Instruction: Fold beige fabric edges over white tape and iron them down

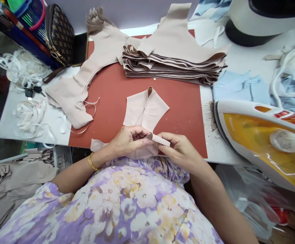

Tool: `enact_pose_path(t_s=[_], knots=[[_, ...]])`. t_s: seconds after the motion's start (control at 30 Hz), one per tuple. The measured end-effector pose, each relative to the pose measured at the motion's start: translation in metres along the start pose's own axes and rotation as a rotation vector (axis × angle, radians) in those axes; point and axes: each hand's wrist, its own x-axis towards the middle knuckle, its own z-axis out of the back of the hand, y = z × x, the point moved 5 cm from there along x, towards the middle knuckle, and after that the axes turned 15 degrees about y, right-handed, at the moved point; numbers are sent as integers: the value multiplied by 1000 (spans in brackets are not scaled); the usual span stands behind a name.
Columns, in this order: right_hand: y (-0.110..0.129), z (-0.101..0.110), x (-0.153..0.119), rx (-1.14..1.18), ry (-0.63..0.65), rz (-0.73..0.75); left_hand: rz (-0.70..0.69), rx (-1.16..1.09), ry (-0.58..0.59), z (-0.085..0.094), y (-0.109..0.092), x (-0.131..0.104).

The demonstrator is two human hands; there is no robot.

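Note:
Close to my body, my left hand [134, 139] and my right hand [176, 147] pinch a pale pink fabric piece [147, 115] between them. Its upper part lies on the red-brown board [183, 118], with one layer folded over at the top. A narrow folded edge of the fabric sticks out between the fingers of my right hand. Fabric also hangs below the hands at the table's front edge, partly hidden by them. Beyond the piece is a thick stack of cut pink fabric pieces [173, 61]. More cut pieces [96, 61] lie to the left.
An orange and white iron [264, 142] stands at the right edge, near my right arm. White ribbon coils [30, 115], a patterned pouch [59, 35] and a blue basket [33, 17] sit at left. More fabric [20, 183] fills a bin below. Light blue cloth [241, 86] lies behind the iron.

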Motion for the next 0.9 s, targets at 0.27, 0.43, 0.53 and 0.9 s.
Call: enact_pose_path(t_s=[0.27, 0.43, 0.53, 0.9], knots=[[2, 7, -2, -708, -431, 156, 307, -170, -45, 14, 28, -13], [-1, -2, 5, -1004, -399, 161, 190, -63, -86, 18, 15, -15], [-2, -5, 7, -1057, -348, 162, 99, -146, -105, 18, -1, -8], [-7, 3, -6, -752, -428, 268, 274, 123, -227, 10, 24, 21]])
